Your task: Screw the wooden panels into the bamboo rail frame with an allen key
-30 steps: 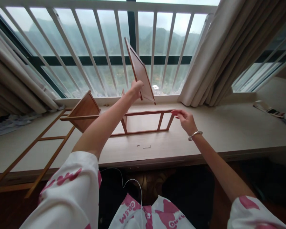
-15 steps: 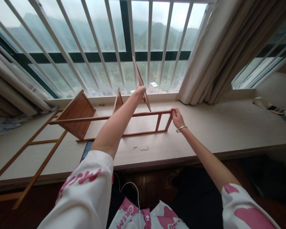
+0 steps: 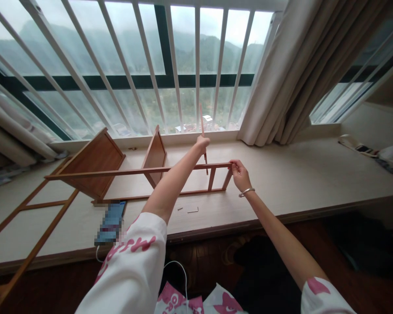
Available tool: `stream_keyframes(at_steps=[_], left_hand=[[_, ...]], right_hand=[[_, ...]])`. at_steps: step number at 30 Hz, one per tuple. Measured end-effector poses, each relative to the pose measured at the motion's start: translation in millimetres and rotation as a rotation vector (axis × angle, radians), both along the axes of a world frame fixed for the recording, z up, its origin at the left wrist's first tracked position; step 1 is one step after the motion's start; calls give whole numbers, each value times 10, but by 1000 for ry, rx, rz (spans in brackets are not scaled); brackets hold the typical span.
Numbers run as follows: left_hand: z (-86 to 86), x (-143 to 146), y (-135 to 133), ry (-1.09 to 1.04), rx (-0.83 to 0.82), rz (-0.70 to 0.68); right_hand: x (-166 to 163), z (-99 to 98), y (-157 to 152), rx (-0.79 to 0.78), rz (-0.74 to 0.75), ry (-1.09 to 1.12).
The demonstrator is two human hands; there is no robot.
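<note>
Sleeves nearest? – Yep, white sleeves [image 3: 127,266] with pink print, both arms reaching forward. White cable [image 3: 185,272] hanging between them.

– Next out?
– Window ledge [image 3: 288,174], pale top. Phone [image 3: 109,224] near its front edge, left of the left arm, screen pixelated. Screw [image 3: 180,209] and L-shaped hex key [image 3: 193,211] lie side by side, apart, right of that arm.

– Woodwork?
– Wooden frame [image 3: 134,172] just past the hardware: two long rails, crossbars at the right end. Second ladder frame [image 3: 44,204] runs off at left, overhanging the front edge.

– Right hand?
– Right hand [image 3: 241,175], bracelet [image 3: 246,192] on the wrist. Grip narrow, fingertips pinching the right end of the frame's far rail.

– Left?
– Left hand [image 3: 203,143] is over the frame, arm crossing above it. Grip closed around a thin panel [image 3: 201,118], seen edge-on, near upright. Lower end comes down at the far rail; can't tell if it touches.

– Other panels?
– Two, tilted, left of the held one: large panel [image 3: 91,165] at the frame's left end, smaller panel [image 3: 155,152] between that and the left hand.

– Beyond?
– Beige curtain [image 3: 275,78] right, white railing [image 3: 197,65], window with dark green frame, hazy hills outside.
</note>
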State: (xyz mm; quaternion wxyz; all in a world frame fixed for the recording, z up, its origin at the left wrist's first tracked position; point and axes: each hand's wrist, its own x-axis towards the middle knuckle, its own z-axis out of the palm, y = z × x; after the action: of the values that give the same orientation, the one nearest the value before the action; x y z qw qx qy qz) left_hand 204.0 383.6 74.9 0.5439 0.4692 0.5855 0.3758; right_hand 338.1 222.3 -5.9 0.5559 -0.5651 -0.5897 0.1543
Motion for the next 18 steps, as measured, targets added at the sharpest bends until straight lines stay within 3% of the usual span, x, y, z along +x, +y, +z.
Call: stream_keyframes(at_steps=[7, 18], left_hand=[[-95, 122, -79, 165, -71, -7], [-261, 338, -82, 233, -110, -51]], right_hand=[[-9, 21, -40, -9, -6, 1], [15, 73, -138, 8, 24, 9]])
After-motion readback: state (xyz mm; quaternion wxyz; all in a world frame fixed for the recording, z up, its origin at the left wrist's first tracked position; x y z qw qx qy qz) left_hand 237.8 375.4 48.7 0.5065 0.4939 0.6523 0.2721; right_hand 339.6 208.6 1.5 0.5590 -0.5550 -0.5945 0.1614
